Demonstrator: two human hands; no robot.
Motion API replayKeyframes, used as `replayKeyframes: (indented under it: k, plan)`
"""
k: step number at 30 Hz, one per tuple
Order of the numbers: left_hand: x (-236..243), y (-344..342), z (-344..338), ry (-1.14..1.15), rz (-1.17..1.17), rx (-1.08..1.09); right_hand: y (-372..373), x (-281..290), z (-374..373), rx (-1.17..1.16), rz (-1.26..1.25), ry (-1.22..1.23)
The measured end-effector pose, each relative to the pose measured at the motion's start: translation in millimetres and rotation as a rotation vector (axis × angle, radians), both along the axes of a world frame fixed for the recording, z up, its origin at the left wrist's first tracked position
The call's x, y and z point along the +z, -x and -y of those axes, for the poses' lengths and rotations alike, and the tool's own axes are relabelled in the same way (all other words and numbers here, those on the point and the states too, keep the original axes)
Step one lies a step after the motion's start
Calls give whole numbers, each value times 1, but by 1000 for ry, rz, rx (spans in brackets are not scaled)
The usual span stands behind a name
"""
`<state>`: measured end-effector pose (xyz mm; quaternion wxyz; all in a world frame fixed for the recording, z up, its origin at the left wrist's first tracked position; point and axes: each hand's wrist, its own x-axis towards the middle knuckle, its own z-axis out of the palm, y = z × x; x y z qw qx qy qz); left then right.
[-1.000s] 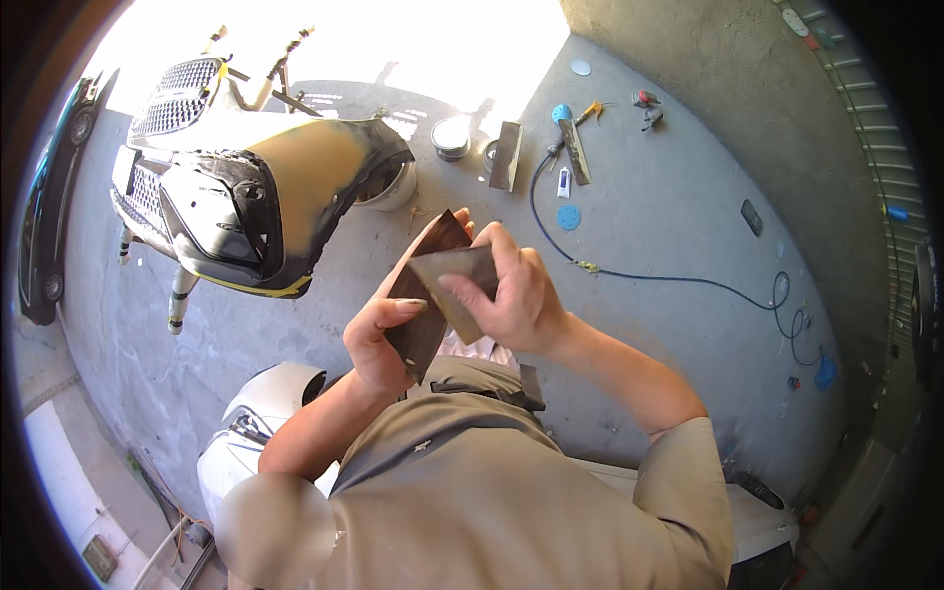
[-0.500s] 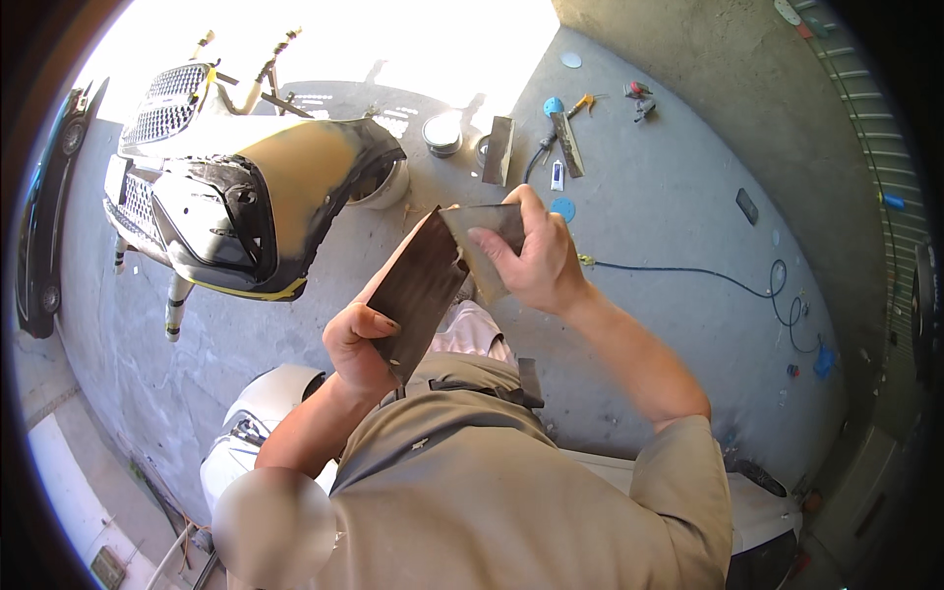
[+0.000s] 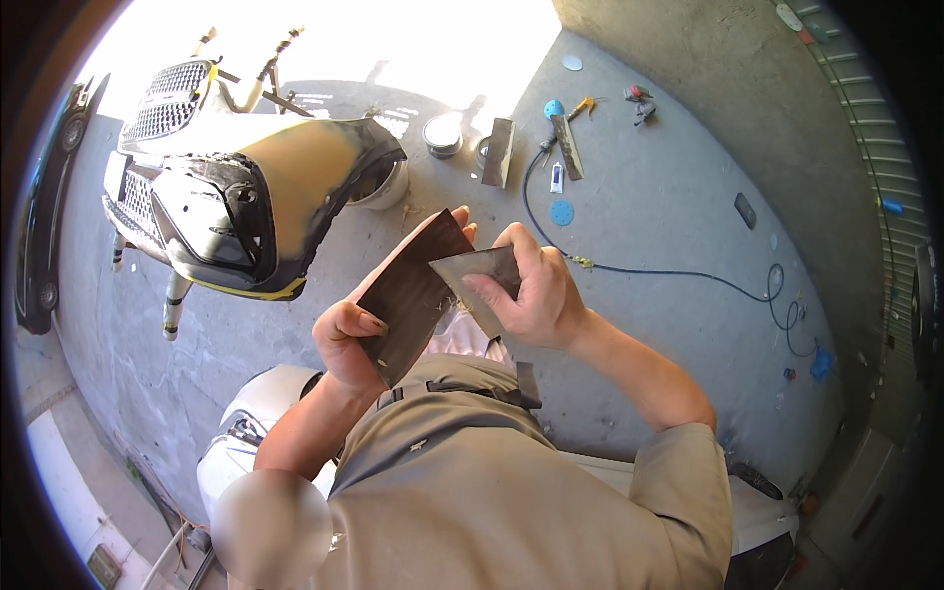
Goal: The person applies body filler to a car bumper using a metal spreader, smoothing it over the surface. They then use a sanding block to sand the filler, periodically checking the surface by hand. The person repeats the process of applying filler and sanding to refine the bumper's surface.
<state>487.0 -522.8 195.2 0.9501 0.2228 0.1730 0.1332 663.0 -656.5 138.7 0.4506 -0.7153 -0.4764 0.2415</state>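
Observation:
My left hand grips a long dark flat scraper blade, tilted upward, with the thumb across its face and fingertips showing past its far end. My right hand holds a lighter grey, squarish blade with a yellowish lower edge, thumb on top. The grey blade's left corner is against the dark blade's right edge, where small pale shavings or residue show. Both blades are above my lap, in front of my khaki shirt.
A bumper with filler patch sits on stands and a bucket. On the floor lie cans, two blades, a white tube, blue discs and a coiled hose. A white vehicle is beside me, a dark car far left.
Over the last second my left hand has shifted a little left. My right hand rose with the grey blade, then came back down against the dark blade's right edge.

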Motion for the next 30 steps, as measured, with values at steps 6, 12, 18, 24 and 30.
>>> replayKeyframes:
  k: [6,12,18,24,30]
  plan:
    - [1,2,2,23,3,53,4,-1,1,170,17,-118]
    - [-1,5,0,-38,40,60,14,10,-5,53,-18,-32]
    - [-2,3,6,-57,66,83,29,30,-19,235,23,-229]
    - [-6,-6,5,-114,77,159,34,32,-22,102,-56,-96]
    - [-3,-12,0,-191,30,288,42,32,-19,218,-161,-138]
